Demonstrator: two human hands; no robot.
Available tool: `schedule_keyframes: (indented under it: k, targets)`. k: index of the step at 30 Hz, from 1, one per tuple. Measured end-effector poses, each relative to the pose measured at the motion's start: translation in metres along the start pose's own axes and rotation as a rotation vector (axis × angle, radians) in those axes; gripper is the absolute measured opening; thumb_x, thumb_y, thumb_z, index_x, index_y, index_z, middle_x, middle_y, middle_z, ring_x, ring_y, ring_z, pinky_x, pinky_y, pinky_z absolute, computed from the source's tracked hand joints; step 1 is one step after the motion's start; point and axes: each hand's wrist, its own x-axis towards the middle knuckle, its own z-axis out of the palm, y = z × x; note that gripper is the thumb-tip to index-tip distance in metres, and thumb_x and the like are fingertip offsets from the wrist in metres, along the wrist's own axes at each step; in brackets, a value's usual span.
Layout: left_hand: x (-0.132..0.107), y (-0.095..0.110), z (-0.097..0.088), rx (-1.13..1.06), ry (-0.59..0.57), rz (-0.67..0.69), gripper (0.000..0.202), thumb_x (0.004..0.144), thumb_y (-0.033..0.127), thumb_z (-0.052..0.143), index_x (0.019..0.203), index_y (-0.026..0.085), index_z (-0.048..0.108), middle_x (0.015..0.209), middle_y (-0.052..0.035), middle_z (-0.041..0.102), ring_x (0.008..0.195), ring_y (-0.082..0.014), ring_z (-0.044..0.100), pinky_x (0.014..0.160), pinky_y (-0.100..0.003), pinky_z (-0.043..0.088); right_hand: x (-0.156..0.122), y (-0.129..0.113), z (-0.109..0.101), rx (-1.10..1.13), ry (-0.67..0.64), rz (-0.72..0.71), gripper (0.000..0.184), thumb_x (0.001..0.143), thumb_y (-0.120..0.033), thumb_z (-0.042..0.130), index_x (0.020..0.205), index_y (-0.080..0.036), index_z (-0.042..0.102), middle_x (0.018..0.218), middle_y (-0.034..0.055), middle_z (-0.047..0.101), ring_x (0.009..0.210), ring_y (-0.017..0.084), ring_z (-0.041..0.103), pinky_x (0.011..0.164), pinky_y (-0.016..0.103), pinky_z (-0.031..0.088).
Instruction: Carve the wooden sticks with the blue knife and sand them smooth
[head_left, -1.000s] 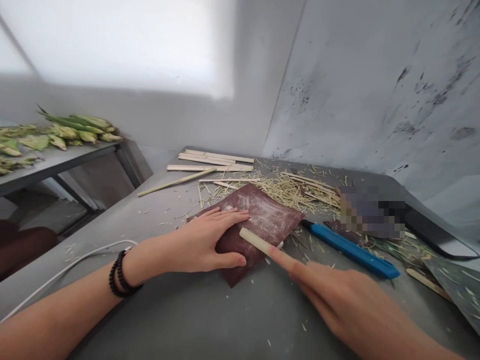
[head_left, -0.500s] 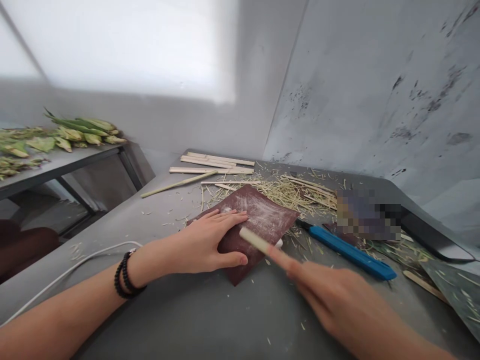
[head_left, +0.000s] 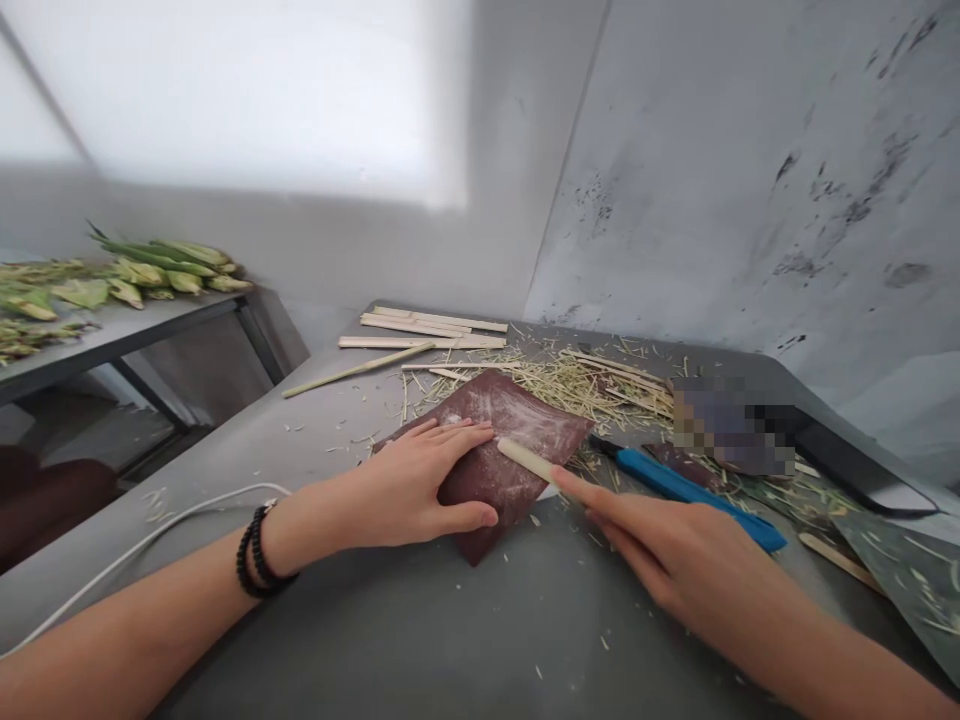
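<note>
A reddish-brown sheet of sandpaper [head_left: 517, 405], whitened with dust, lies on the grey table [head_left: 420, 630]. My left hand [head_left: 405, 480] is spread flat over its left part, thumb apart from the fingers. In my right hand [head_left: 652, 535] is a pale bamboo strip [head_left: 523, 457], pinched with the index finger laid along it; its far end rests on or just over the sandpaper, right of my left fingertips. Beyond the right hand lies a blue utility knife [head_left: 694, 495]. The lower end of the strip is hidden in my grip.
Bamboo strips [head_left: 435, 322] lie at the back, with a greenish stick [head_left: 360, 370] before them. Thin shavings [head_left: 555, 385] are heaped behind the sandpaper. At right are a dark phone-like object [head_left: 862, 460] and a pixelated patch. A white cable [head_left: 150, 545] runs left; corn ears [head_left: 165, 265] lie on another table.
My right hand has pushed the bamboo strip slightly up and right across the sandpaper. The left hand stays in place on the sheet.
</note>
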Motion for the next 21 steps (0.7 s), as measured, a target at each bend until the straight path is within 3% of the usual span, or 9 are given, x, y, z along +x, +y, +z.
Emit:
schedule_keyframes:
  k: [3,7,9,12,14,16,18,21]
  targets:
    - [0.0,0.002,0.005,-0.005,0.054,0.013,0.077,0.094,0.061,0.058,0.157,0.021,0.039,0.159,-0.0099,0.048,0.146,-0.0319,0.044,0.123,-0.047,0.033,0.004,0.004,-0.007,0.101,-0.094,0.006,0.055,0.105,-0.027,0.036,0.159,-0.039,0.037,0.089,-0.0011,0.078,0.072,0.017,0.074,0.059,0.022,0.052]
    - [-0.003,0.009,0.008,-0.019,0.054,-0.014,0.081,0.098,0.068,0.045,0.163,0.023,0.029,0.166,-0.0105,0.037,0.153,-0.0345,0.033,0.124,-0.054,0.027,0.009,0.013,-0.01,0.018,-0.136,0.108,0.05,0.109,-0.04,0.034,0.159,-0.039,0.037,0.063,-0.005,0.067,0.055,0.017,0.067,0.051,0.023,0.043]
    - [-0.007,0.01,0.007,-0.035,0.028,-0.047,0.075,0.102,0.066,0.034,0.164,0.024,0.026,0.169,-0.0091,0.03,0.156,-0.0325,0.026,0.126,-0.054,0.024,0.009,0.017,-0.009,-0.019,-0.152,0.098,0.05,0.109,-0.041,0.034,0.158,-0.04,0.038,0.06,-0.0052,0.064,0.054,0.017,0.065,0.051,0.023,0.04]
    - [-0.012,0.004,0.003,-0.027,0.013,-0.028,0.065,0.106,0.059,0.03,0.162,0.026,0.031,0.168,-0.0064,0.032,0.156,-0.0278,0.027,0.126,-0.049,0.025,0.008,0.019,-0.007,0.014,-0.169,0.071,0.05,0.108,-0.04,0.035,0.158,-0.038,0.04,0.063,-0.0041,0.066,0.054,0.017,0.066,0.051,0.023,0.041]
    - [-0.014,-0.002,0.0,0.006,0.001,0.033,0.065,0.105,0.06,0.035,0.161,0.028,0.032,0.168,-0.0047,0.032,0.156,-0.0268,0.028,0.126,-0.046,0.025,0.008,0.018,-0.007,0.05,-0.168,0.072,0.051,0.107,-0.039,0.037,0.157,-0.038,0.041,0.073,-0.0026,0.073,0.059,0.017,0.069,0.054,0.024,0.045]
    - [-0.015,-0.005,-0.001,0.057,-0.006,0.082,0.068,0.103,0.062,0.039,0.161,0.028,0.032,0.17,-0.0034,0.028,0.157,-0.0267,0.023,0.128,-0.046,0.02,0.009,0.017,-0.008,0.082,-0.158,0.065,0.051,0.107,-0.037,0.037,0.158,-0.039,0.04,0.099,0.0001,0.078,0.077,0.018,0.074,0.063,0.026,0.052]
    - [-0.014,-0.003,-0.001,0.117,0.008,0.098,0.07,0.102,0.064,0.04,0.16,0.027,0.034,0.171,-0.003,0.024,0.159,-0.027,0.019,0.129,-0.047,0.015,0.009,0.014,-0.008,0.095,-0.144,0.064,0.051,0.107,-0.035,0.035,0.158,-0.04,0.038,0.124,0.0019,0.074,0.097,0.02,0.074,0.075,0.03,0.056]
    - [-0.011,0.004,0.004,0.162,0.049,0.077,0.073,0.1,0.064,0.043,0.159,0.022,0.037,0.169,-0.0064,0.029,0.158,-0.0284,0.021,0.129,-0.05,0.014,0.008,0.004,-0.005,0.089,-0.165,0.078,0.052,0.107,-0.033,0.033,0.159,-0.038,0.036,0.128,0.0033,0.072,0.101,0.022,0.074,0.079,0.034,0.057]
